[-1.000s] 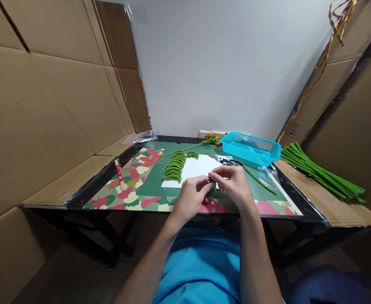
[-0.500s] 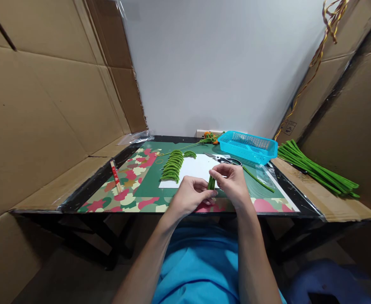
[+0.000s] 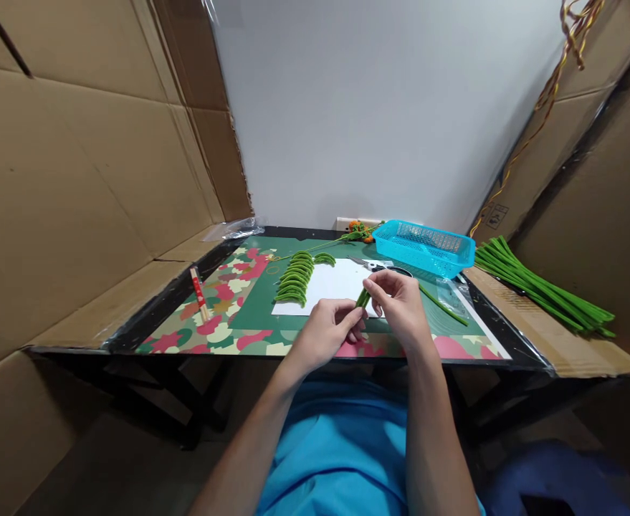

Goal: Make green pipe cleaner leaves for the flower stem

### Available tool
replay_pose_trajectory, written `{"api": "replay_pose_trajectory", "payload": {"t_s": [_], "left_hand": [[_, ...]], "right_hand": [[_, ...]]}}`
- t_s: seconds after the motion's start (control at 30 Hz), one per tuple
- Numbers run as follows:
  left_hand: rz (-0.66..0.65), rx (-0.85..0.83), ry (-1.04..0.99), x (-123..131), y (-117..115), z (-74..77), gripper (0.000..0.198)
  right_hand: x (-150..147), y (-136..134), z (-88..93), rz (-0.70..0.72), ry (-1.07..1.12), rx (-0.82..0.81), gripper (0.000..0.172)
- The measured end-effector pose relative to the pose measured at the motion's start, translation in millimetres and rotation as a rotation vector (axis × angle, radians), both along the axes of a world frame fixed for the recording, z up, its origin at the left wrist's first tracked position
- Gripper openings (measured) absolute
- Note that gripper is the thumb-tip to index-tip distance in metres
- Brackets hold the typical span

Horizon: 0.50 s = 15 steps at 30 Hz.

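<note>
Between my two hands is a short folded piece of green pipe cleaner. My left hand pinches its lower end, and the fingertips of my right hand close on its upper end. Beyond my left hand, a column of curved green pipe cleaner pieces lies along the left side of a white sheet, with another small curved group at its top. Scissors rest behind my right hand, which partly hides them. A single long green pipe cleaner lies right of that hand.
A blue plastic basket stands at the back right, beside orange and green pipe cleaner flowers. A bundle of green pipe cleaners lies on cardboard at the right. Red-wrapped chopsticks lie left. Cardboard walls flank the table.
The green piece between my hands has tilted to the right at its upper end. My right hand has shifted slightly right. The whole view has moved a little.
</note>
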<state>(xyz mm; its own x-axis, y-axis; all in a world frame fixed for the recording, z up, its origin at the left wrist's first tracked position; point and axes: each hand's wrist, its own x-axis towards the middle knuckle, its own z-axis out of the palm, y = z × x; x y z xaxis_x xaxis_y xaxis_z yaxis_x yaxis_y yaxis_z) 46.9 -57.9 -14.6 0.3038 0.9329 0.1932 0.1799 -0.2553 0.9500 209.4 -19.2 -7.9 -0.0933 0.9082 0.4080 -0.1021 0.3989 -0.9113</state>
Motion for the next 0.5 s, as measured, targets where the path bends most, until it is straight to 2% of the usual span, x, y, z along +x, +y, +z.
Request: {"api": "replay_pose_trajectory", "payload": {"t_s": [0.1, 0.3, 0.5], "left_hand": [[-0.022, 0.052, 0.061, 1.8, -2.0, 0.5, 0.037], [0.026, 0.080, 0.129, 5.6, -6.2, 1.6, 0.042], [0.067, 0.189, 0.268, 9.2, -10.7, 2.9, 0.039]], "right_hand": [[0.7, 1.0, -0.7, -0.002, -0.011, -0.005, 0.040], [0.0, -1.9, 4.4, -0.017, 0.044, -0.013, 0.042], [-0.8, -3.0, 7.3, -0.052, 0.074, -0.005, 0.043]]}}
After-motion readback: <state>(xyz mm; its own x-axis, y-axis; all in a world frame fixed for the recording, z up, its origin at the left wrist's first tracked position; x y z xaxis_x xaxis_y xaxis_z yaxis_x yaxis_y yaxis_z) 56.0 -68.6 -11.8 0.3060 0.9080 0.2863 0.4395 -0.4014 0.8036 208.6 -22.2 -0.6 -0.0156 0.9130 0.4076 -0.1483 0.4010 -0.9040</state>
